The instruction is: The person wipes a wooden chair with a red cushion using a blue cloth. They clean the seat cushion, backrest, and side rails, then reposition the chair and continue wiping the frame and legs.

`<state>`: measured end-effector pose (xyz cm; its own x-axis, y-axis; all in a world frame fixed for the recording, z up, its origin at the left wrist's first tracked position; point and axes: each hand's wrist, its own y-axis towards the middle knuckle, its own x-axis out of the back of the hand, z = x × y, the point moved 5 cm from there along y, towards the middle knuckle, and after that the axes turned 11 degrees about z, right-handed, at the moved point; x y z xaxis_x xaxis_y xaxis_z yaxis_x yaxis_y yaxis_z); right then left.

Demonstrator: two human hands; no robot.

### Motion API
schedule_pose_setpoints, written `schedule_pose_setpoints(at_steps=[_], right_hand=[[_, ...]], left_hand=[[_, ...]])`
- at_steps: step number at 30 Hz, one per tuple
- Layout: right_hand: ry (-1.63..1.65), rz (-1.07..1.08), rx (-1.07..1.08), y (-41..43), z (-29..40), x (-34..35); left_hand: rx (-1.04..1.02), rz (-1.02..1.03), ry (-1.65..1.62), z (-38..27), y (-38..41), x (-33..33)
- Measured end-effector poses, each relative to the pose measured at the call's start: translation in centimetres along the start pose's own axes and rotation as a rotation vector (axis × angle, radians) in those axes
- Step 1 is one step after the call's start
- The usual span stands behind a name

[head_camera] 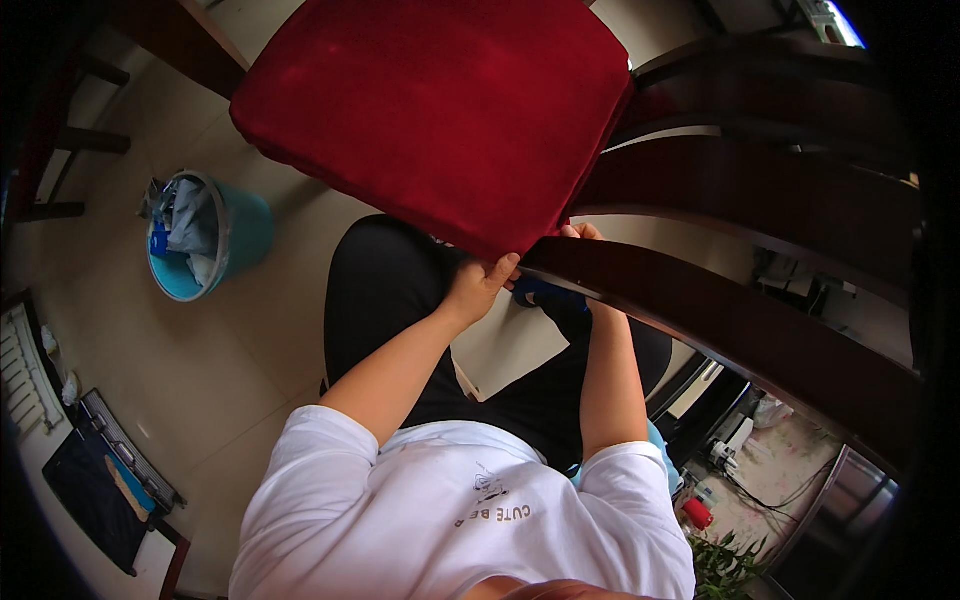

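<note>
In front of me is a dark wooden chair with a red velvet-like seat cover [442, 112] stretched over its seat. My left hand [478, 286] grips the cover's near corner, thumb along its edge and fingers curled under. My right hand [585, 232] reaches behind the nearest upright of the chair back [705, 307]. Its fingertips pinch the cover's edge beside that upright, while the wrist is hidden behind the wood. Under the seat corner, what the fingers of both hands hold is partly out of sight.
A blue waste bin [251, 232] holding bags stands on the tiled floor [247, 352] at left. Another chair [94, 140] is at far left. To the lower right are a patterned surface [795, 450] with cables, a green plant [724, 559] and a dark screen [832, 517].
</note>
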<state>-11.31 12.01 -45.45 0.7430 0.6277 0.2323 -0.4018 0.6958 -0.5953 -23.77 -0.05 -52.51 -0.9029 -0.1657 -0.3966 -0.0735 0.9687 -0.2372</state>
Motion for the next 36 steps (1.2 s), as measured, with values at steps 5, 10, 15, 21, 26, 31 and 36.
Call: schedule_pose_setpoints(at_steps=[5, 10, 15, 21, 26, 31, 36], right_hand=[[-0.033, -0.112, 0.166, 2.1, -3.8, 0.8], [-0.33, -0.059, 0.085, 3.2, -4.5, 1.4], [-0.267, -0.196, 0.313, 3.6, -7.0, 2.2], [0.137, -0.111, 0.136, 0.8, -6.7, 1.7], [0.509, -0.041, 0.05, -2.4, -6.3, 0.3], [0.669, -0.009, 0.033, -4.8, -7.0, -0.6], [0.742, -0.022, 0.015, -6.3, -8.0, -1.3]], left_hand=[[0.021, 0.043, 0.116, 0.4, -0.2, -0.1], [0.154, 0.067, -0.141, 1.9, -0.5, 0.4], [0.144, -0.181, -0.479, 1.5, -1.8, 1.2], [0.125, -0.271, -0.584, 1.3, 0.1, 1.5], [0.172, -0.2, -0.46, 2.0, 0.5, 2.2], [0.233, -0.15, -0.327, 2.1, 0.4, 2.3], [0.261, -0.195, -0.224, 1.6, 0.0, 2.1]])
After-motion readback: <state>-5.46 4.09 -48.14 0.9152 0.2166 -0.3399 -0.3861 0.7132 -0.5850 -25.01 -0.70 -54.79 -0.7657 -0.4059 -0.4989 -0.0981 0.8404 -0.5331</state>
